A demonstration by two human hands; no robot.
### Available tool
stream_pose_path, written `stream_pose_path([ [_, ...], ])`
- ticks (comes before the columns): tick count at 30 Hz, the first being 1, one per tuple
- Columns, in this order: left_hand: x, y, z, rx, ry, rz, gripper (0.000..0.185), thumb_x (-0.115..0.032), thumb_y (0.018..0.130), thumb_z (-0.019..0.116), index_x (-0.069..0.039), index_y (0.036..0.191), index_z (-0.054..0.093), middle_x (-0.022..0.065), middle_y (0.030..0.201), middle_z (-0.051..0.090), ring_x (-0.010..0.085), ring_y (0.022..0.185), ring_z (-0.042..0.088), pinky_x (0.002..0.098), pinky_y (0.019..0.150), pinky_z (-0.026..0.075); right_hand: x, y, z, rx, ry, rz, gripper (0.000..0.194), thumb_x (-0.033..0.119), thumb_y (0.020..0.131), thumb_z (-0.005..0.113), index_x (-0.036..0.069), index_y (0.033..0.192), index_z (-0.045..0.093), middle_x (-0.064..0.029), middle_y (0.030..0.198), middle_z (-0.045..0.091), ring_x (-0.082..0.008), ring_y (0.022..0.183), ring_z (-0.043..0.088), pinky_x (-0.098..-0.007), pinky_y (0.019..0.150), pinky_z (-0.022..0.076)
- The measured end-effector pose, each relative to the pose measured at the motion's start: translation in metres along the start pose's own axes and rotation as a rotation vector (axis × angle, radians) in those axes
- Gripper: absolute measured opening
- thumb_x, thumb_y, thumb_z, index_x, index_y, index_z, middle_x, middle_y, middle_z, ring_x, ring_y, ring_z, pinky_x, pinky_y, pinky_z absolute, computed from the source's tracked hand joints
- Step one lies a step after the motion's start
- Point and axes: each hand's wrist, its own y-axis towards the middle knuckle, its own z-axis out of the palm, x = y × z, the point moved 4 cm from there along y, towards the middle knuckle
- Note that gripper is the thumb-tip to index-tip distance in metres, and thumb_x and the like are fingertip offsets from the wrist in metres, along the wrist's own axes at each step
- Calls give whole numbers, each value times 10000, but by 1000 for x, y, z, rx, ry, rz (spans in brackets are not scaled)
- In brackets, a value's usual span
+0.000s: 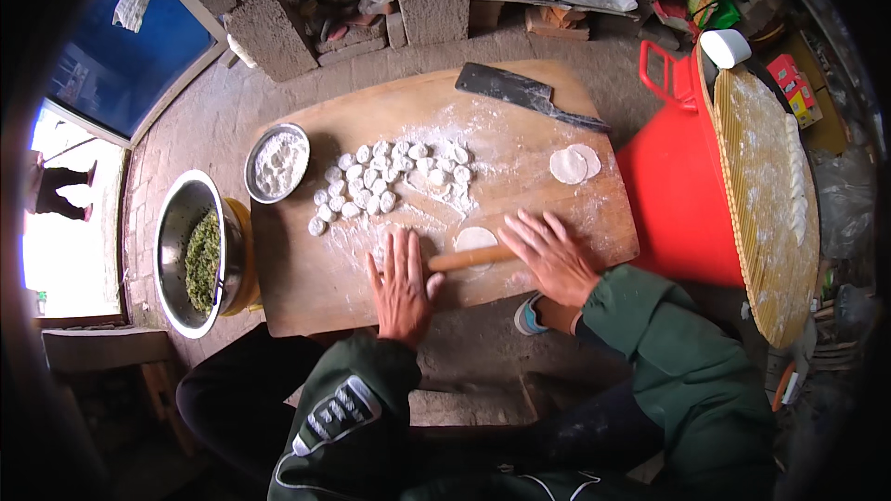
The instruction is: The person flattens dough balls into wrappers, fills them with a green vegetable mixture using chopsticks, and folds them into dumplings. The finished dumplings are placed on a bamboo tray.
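A wooden rolling pin [470, 258] lies across a small round dough wrapper [475, 240] near the front edge of the wooden board [306, 299]. My right hand [546, 250] lies flat with spread fingers over the pin's right end. My left hand [401, 282] rests palm down at the left end, fingers extended; whether its palm touches the pin is hidden. Beyond my hands several floured dough pieces [356, 184] sit amid loose flour. Two rolled wrappers [574, 164] overlap at the right.
A cleaver [505, 88] lies at the board's far edge, a metal bowl of flour [278, 161] at its left. Left of the board stands a steel basin [167, 250] of green filling. At right, a red chair [682, 202] adjoins a woven tray [766, 223] bearing dumplings. A person's legs [62, 188] show outside the doorway.
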Motion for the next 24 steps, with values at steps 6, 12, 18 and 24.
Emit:
stream_pose_path([
  [6, -3, 4, -11, -292, 46, 51, 736, -518, 1010, 403, -10, 1532, 303, 161, 1624, 243, 316, 1521, 166, 541, 1214, 53, -2, 4, -20, -299, -75, 39, 674, 365, 955, 584, 112, 1528, 333, -152, 1583, 311, -319, 1492, 237, -532, 1211, 143],
  [12, -7, -14, -11, -96, -37, -35, 744, -492, 997, 450, -10, 1539, 283, 178, 1627, 222, 316, 1523, 159, 543, 1214, 73, 5, 1, -11, -201, -83, -76, 630, 356, 957, 588, 106, 1493, 374, -154, 1583, 304, -327, 1478, 261, -547, 1202, 159],
  [18, 7, -3, 6, -182, -42, -71, 726, -477, 1006, 439, -4, 1535, 284, 193, 1615, 245, 308, 1522, 165, 538, 1217, 54, -4, 10, -18, -320, -124, -23, 604, 295, 969, 577, 115, 1504, 359, -149, 1577, 323, -324, 1467, 285, -519, 1200, 190],
  [24, 5, -2, 1, -167, -36, -43, 752, -491, 989, 460, -3, 1535, 287, 170, 1622, 241, 310, 1519, 174, 545, 1216, 61, 4, 10, -24, -185, -27, -25, 670, 244, 936, 622, 132, 1528, 329, -148, 1580, 318, -334, 1465, 283, -521, 1201, 182],
])
